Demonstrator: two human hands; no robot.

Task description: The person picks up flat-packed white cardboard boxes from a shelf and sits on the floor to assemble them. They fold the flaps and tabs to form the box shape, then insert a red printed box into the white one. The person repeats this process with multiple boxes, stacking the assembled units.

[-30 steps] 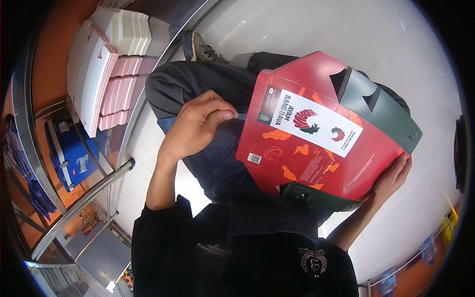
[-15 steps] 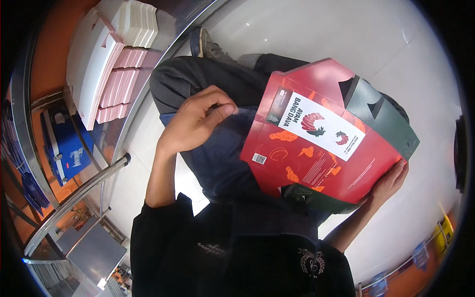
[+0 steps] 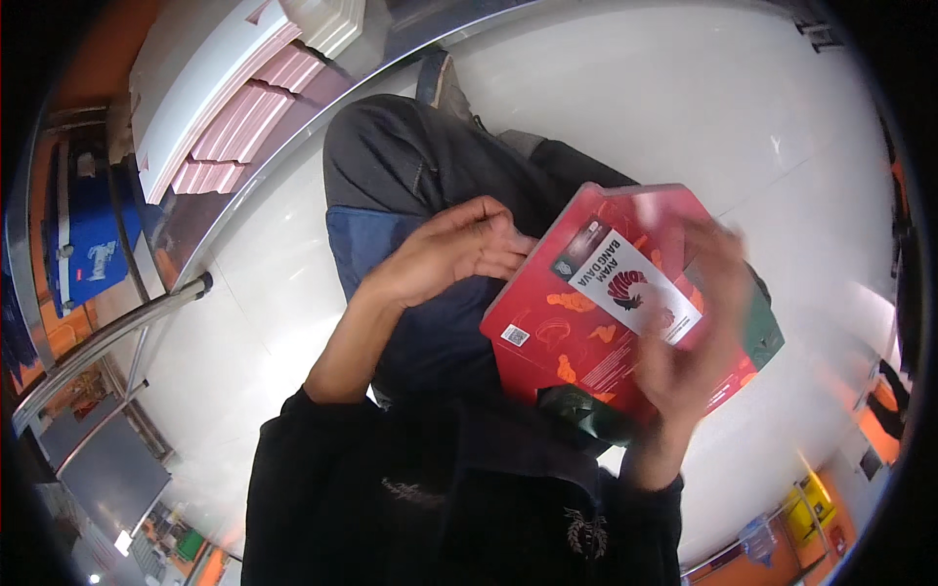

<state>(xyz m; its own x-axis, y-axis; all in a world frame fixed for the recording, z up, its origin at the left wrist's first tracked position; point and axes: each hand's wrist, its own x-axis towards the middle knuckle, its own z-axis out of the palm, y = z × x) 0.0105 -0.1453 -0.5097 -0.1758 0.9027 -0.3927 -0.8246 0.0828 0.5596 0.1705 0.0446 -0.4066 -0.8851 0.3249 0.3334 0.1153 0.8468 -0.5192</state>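
A flat red and dark green printed carton lies across my lap, with a white label panel and orange food drawings. Whether it is one carton or a few stacked, I cannot tell. At its upper left edge is my left hand, its fingers bent and drawn together; a small pale bit shows by the fingertips, too unclear to name. Over the carton's right half hovers my right hand, blurred by motion, thumb and fingers apart with nothing seen between them. It covers part of the label panel and the green end.
Stacks of pink and white flat card rest on a metal-edged shelf at the upper left. Below it are a metal tube rail and a blue bag. Pale tiled floor surrounds my crossed legs.
My right hand has left the carton's lower right edge and swung in over its face. My left hand has moved right to the carton's edge. The carton has shifted slightly and the view has turned.
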